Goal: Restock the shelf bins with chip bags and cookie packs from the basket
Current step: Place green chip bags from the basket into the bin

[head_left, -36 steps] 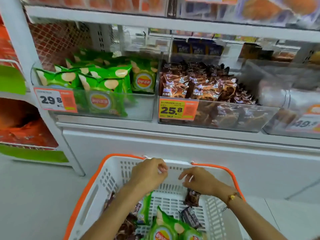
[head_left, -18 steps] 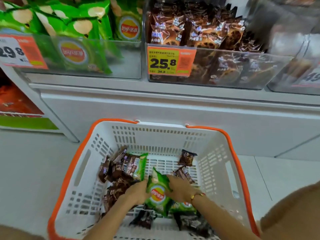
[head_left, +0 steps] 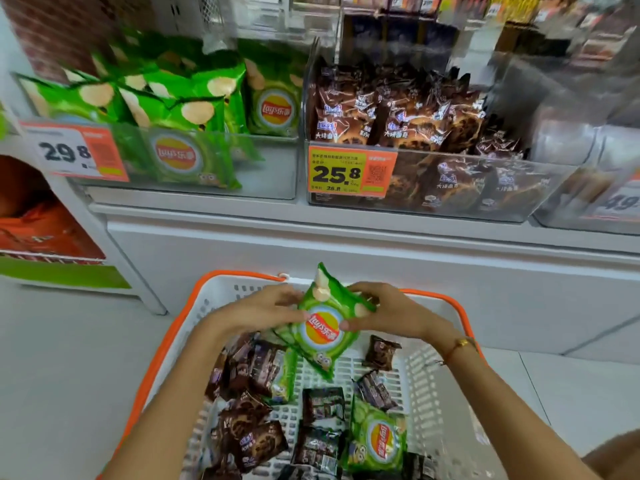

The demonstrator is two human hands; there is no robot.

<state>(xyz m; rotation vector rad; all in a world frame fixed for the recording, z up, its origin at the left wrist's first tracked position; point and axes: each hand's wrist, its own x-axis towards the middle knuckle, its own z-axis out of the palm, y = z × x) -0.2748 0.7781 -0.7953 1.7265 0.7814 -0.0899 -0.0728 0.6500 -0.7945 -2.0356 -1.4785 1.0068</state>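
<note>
fingers of the left hand are curled round the left edge of a green chip bag, thumb on its front, and the right hand pinches the bag's right edge the same way, so both hands are clamped on it. the bag is tilted, lifted above the far end of the white basket with the orange rim, clear of the packs lying inside.

going left to right in the basket: a heap of brown cookie packs against the left wall with another green bag partly under them, more dark packs in the middle, a second chip bag lying flat near the right, and a single cookie pack by itself beside the right wrist, which wears a gold bracelet.

on the shelf above, the left clear bin holds green chip bags standing in rows behind an orange price tag reading 29.8. just beside it to the right, the cookie bin is stacked with brown packs behind a tag reading 25.8. a third bin at the far right is blurred, its contents unclear.
</note>
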